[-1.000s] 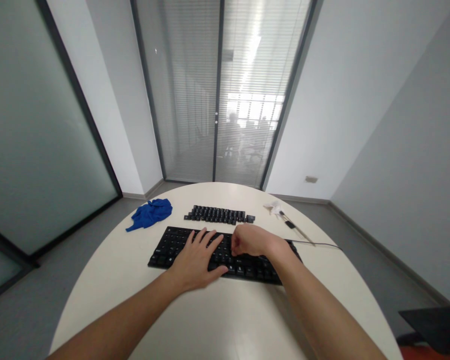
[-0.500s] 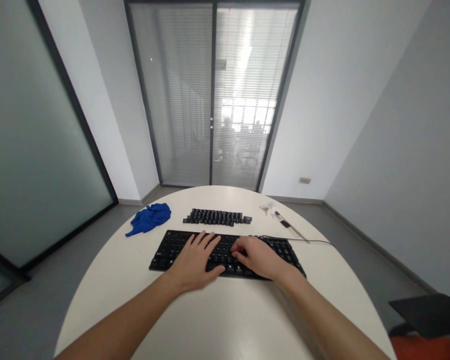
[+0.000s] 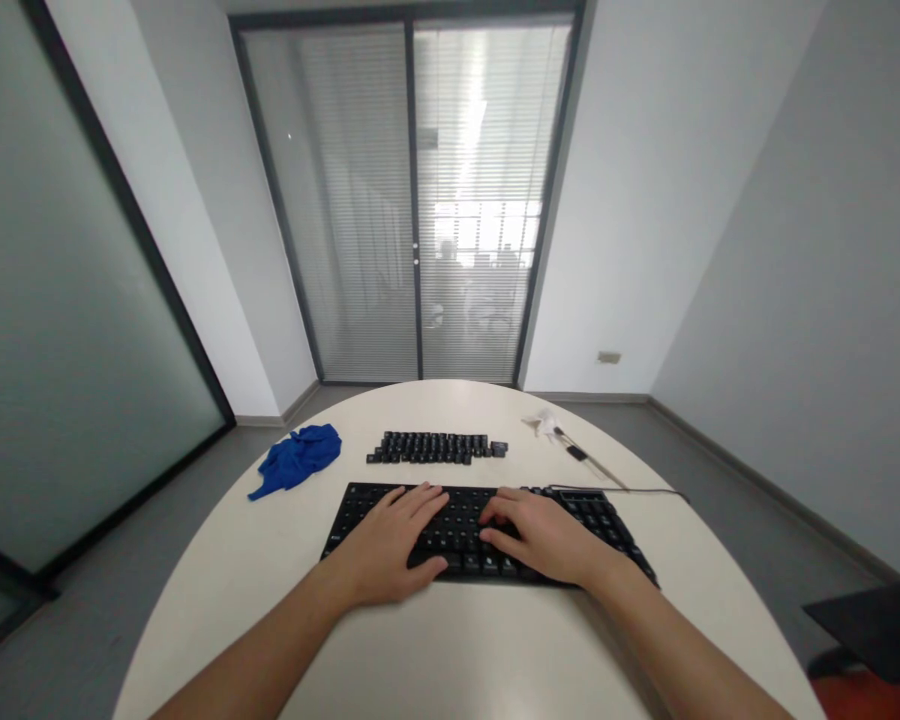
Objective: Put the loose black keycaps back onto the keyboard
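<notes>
Lying palm down across the left part of the black keyboard [image 3: 461,522], the left hand [image 3: 386,548] is open, thumb apart, clasping nothing. The right hand [image 3: 544,538] curls over the keyboard right of its middle, thumb near the bent fingers; whether a key is pinched there, I cannot tell. The keyboard lies lengthwise from left to right on the pale table [image 3: 450,650]. It should be light and stiff, likely to skid on the smooth top, so a flat palm or a hold on its short ends would suit it. Beyond its far edge sit rows of loose keys [image 3: 435,448], probably hard, slick and easily scattered, best taken by their sides. A thin cord [image 3: 652,490] runs off right, near a brush [image 3: 592,462]. A crumpled blue cloth [image 3: 300,458] lies at the far left.
</notes>
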`<state>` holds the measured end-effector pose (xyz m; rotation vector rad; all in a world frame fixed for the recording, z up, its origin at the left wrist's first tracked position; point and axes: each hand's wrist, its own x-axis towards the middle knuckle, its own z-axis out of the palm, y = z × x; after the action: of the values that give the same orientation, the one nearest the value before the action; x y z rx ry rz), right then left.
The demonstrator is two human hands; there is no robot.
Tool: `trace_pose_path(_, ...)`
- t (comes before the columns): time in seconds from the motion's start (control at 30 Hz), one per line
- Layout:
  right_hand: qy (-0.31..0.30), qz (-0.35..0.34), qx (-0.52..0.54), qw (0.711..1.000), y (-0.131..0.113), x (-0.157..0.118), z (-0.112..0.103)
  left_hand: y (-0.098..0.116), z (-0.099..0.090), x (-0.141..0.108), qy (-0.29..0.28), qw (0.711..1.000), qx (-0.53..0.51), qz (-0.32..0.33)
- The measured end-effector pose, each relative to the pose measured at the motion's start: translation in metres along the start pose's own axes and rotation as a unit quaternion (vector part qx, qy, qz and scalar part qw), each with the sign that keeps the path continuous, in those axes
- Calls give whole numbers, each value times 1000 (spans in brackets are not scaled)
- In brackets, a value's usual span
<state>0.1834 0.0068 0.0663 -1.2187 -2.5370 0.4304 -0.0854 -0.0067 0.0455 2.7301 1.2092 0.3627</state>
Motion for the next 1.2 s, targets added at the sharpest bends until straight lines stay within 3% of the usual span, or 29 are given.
trace_pose_path(0.23,29,36,7,999,7,-5,3,5,10,4,-7,999,21,-47)
trace_pose_path(0.6,58,59,15,997,4,-1,10,3,9,6,-17,999,25,-38)
trace_pose_path(0.8,94,142,-109,979,14,32,9,5,10,6,-4,999,32,-38)
trace_pose_path(1.03,88,154,-164,970,23,85,5,4,14,8,15,999,29,-42)
trace_pose_path(1.2,88,152,-184,967,24,99,16,4,14,8,23,999,28,-38)
